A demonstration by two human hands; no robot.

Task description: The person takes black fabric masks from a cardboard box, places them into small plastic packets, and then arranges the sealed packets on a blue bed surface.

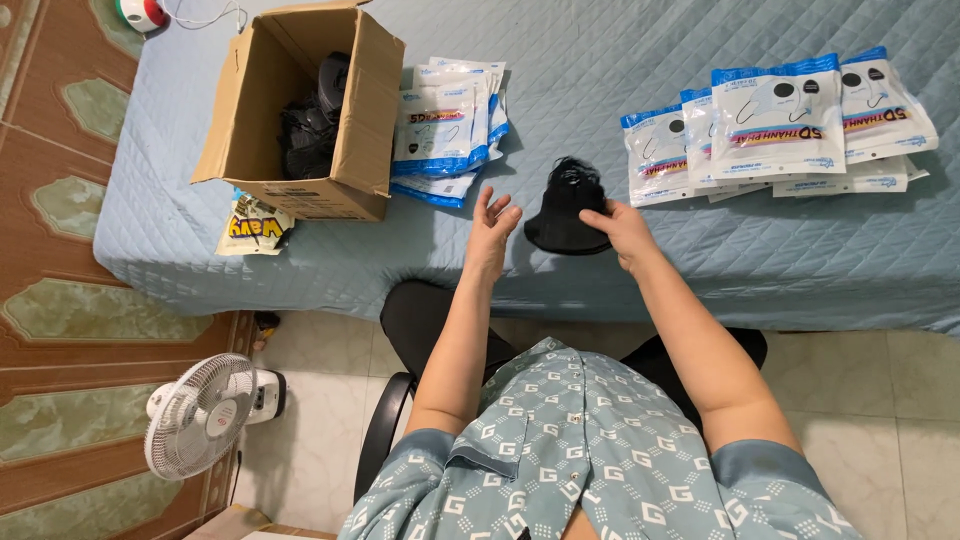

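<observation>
While the right hand point(622, 230) grips a stack of black fabric face masks point(566, 212) at its right edge, the left hand point(490, 232) hovers just beside it, fingers spread and holding nothing.

Stack rests on the quilted light-blue bed cover point(620, 60) near its front edge, between the 2 hands; right fingers point(598, 216) curl over the stack, left fingertips close to its left side but apart. To the right, well apart, lies a fanned row of white-and-blue plastic mask packets point(780, 125); a second pile of like packets point(445, 125) lies at left, touching an open brown cardboard box point(365, 100). Box contains dark masks point(312, 120), count not discernible. A yellow printed packet point(252, 226) lies under the box's front corner. On the tiled floor stands a white electric fan point(200, 412).
</observation>
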